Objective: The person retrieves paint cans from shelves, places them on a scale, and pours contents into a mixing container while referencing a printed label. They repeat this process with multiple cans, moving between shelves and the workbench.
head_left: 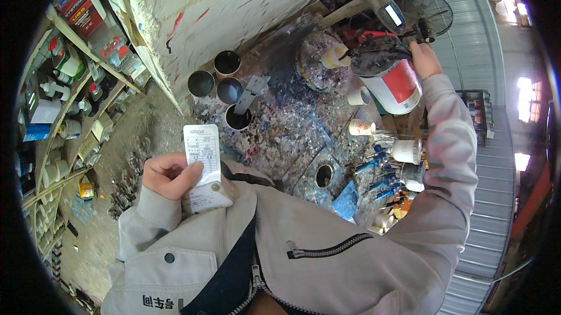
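Dried paint in many colours crusts the workbench [280,140], with a red-and-white can [403,84] as its boldest object. At the can's right edge, beside its dark, smeared rim, is the right hand [426,60] (fingertips partly hidden, so I cannot tell whether they grip it). Well left of the can and nearer the body, the left hand [169,176] pinches a printed white slip [202,145] between thumb and curled fingers. Left of the can are a small white cup [358,96] and, farther off, dark pots [201,84]. Beyond it glows a display [393,15]; blue-handled tools [368,166] lie nearer the body than the can.
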A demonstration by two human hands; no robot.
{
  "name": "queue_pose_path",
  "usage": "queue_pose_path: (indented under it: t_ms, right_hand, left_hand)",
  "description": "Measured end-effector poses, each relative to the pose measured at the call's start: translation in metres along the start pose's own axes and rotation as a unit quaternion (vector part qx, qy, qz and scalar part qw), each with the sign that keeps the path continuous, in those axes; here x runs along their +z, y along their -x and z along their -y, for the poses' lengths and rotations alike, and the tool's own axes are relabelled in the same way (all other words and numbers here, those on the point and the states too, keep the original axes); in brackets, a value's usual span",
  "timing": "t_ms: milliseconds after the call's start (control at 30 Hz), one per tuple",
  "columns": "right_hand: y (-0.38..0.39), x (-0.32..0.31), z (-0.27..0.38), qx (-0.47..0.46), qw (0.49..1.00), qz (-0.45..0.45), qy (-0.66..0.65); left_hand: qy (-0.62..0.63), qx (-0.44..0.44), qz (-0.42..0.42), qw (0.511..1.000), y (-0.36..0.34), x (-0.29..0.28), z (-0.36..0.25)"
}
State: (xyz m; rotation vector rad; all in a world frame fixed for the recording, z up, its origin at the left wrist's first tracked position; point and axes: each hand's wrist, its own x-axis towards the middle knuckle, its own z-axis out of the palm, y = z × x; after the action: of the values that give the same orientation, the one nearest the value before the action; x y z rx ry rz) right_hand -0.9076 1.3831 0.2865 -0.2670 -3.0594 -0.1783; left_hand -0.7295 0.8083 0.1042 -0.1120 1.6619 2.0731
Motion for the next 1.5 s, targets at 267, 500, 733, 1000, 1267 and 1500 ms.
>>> queue_pose_path:
  t_ms: [267, 500, 733, 1000, 1267, 1500]
  right_hand:
    - [0.005, -0.005, 0.007, 0.012, 1.0, 0.007, -0.013]
    - [0.013, -0.021, 0.028, 0.129, 0.987, 0.077, -0.052]
    - [0.002, 0.0, 0.002, 0.091, 0.989, 0.063, -0.101]
    - [0.002, 0.0, -0.002, 0.102, 0.987, 0.061, -0.105]
    - [-0.001, 0.006, -0.014, -0.065, 0.996, 0.021, 0.059]
    - [0.0, -0.002, 0.0, 0.075, 0.995, 0.052, -0.047]
  left_hand:
    - [0.018, -0.015, -0.003, 1.0, -0.002, 0.001, -0.002]
    - [0.013, -0.02, 0.006, 1.0, -0.004, 0.0, -0.005]
    - [0.003, -0.012, 0.005, 1.0, -0.005, -0.001, -0.004]
    - [0.021, -0.022, 0.0, 1.0, -0.003, 0.001, -0.006]
    - [0.002, -0.007, -0.005, 1.0, -0.002, 0.001, -0.003]
    - [0.016, -0.018, 0.008, 1.0, -0.003, -0.001, -0.004]
